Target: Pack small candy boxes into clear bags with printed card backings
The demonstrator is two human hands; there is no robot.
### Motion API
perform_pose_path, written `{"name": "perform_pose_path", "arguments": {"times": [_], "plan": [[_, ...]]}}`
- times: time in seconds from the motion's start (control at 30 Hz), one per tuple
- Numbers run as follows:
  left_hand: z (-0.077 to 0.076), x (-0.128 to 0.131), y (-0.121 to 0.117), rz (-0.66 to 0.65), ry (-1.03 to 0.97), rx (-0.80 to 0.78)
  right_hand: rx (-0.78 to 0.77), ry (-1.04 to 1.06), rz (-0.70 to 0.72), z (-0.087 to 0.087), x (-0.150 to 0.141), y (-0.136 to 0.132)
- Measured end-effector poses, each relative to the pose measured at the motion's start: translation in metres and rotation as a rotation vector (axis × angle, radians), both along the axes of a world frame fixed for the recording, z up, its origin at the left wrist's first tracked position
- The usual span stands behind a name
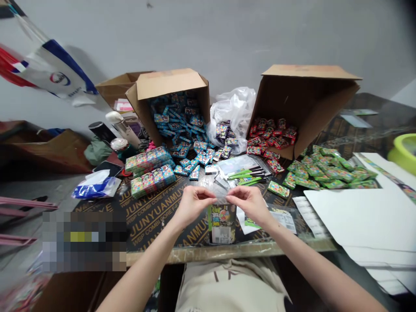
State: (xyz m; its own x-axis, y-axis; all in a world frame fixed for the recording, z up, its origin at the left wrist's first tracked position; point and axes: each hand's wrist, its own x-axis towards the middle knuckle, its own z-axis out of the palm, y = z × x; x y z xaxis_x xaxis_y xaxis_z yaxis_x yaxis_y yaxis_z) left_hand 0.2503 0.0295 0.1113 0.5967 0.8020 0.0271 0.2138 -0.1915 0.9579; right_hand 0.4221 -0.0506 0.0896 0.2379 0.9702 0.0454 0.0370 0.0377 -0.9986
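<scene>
My left hand [192, 204] and my right hand [252, 205] each pinch one upper corner of a clear plastic bag. The bag's lower part is a dark printed pouch [222, 224] with green edging and a pale label block, hanging near the table's front edge. Whether the clear film and the printed part are one piece, I cannot tell. Just beyond my hands lie flat black-and-green printed strips [248, 175] over clear sleeves. A single green packet [278, 190] rests right of them, and small blue boxes [194, 167] are scattered behind my left hand.
Blue boxes fill an open carton [198, 86] on its side; red packets [273, 134] lie in another carton [312, 71]. Green packets [325, 169] pile up at right beside white card sheets [354, 208]. Shrink-wrapped stacks [152, 177], a tissue pack [96, 185] and bottles [121, 130] stand left.
</scene>
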Motion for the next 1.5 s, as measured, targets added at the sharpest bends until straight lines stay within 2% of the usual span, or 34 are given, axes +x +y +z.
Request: {"name": "perform_pose_path", "arguments": {"times": [0.1, 0.2, 0.27, 0.33, 0.4, 0.47, 0.53, 0.6, 0.7, 0.8, 0.9, 0.97, 1.03, 1.07, 1.13, 1.2, 1.27, 1.37, 1.43, 1.5], "plan": [[0.004, -0.003, -0.008, -0.059, 0.025, 0.167, 0.015, -0.095, 0.001, -0.003, 0.001, -0.004], [0.002, -0.007, -0.015, -0.091, 0.034, 0.293, 0.143, -0.273, 0.026, -0.007, 0.002, -0.016], [-0.002, -0.007, -0.017, -0.088, 0.027, 0.291, 0.26, -0.395, 0.069, -0.007, 0.006, -0.022], [-0.005, -0.005, -0.018, -0.126, 0.026, 0.245, 0.304, -0.463, 0.168, -0.005, 0.015, -0.017], [-0.006, -0.002, -0.018, -0.184, 0.022, 0.201, 0.286, -0.54, 0.217, -0.005, 0.028, 0.003], [-0.007, 0.002, -0.019, -0.224, 0.013, 0.201, 0.231, -0.732, 0.151, -0.013, 0.04, 0.034], [-0.008, 0.003, -0.02, -0.23, 0.012, 0.255, 0.104, -1.04, 0.095, -0.028, 0.045, 0.07], [-0.01, 0.001, -0.021, -0.184, 0.01, 0.314, -0.074, -1.271, 0.149, -0.049, 0.041, 0.1], [-0.015, -0.009, -0.019, -0.019, -0.038, 0.315, -0.2, -1.353, 0.13, -0.08, 0.03, 0.126], [-0.026, -0.029, -0.011, 0.267, -0.092, 0.228, -0.233, -1.328, -0.024, -0.099, 0.025, 0.134], [-0.049, -0.058, 0.004, 0.654, -0.194, 0.115, -0.263, -1.306, -0.127, -0.103, 0.031, 0.14], [-0.071, -0.079, 0.014, 0.867, -0.282, 0.028, -0.234, -1.305, -0.119, -0.101, 0.034, 0.147], [-0.094, -0.098, 0.021, 0.987, -0.294, -0.028, -0.15, -1.319, -0.025, -0.098, 0.032, 0.158], [-0.104, -0.106, 0.024, 1.002, -0.25, -0.042, -0.103, -1.327, 0.039, -0.096, 0.029, 0.164], [-0.119, -0.118, 0.027, 0.962, -0.071, -0.041, -0.025, -1.336, 0.172, -0.091, 0.019, 0.175], [-0.125, -0.124, 0.027, 0.902, 0.183, 0.034, 0.032, -1.333, 0.303, -0.087, 0.008, 0.18], [-0.124, -0.124, 0.026, 0.852, 0.376, 0.205, 0.103, -1.32, 0.458, -0.084, -0.004, 0.176], [-0.115, -0.115, 0.022, 0.728, 0.437, 0.415, 0.223, -1.26, 0.703, -0.084, -0.017, 0.158], [-0.108, -0.103, 0.018, 0.501, 0.435, 0.427, 0.239, -1.216, 0.74, -0.086, -0.021, 0.145], [-0.104, -0.089, 0.013, 0.134, 0.479, 0.419, 0.181, -1.207, 0.642, -0.09, -0.024, 0.135]]}}
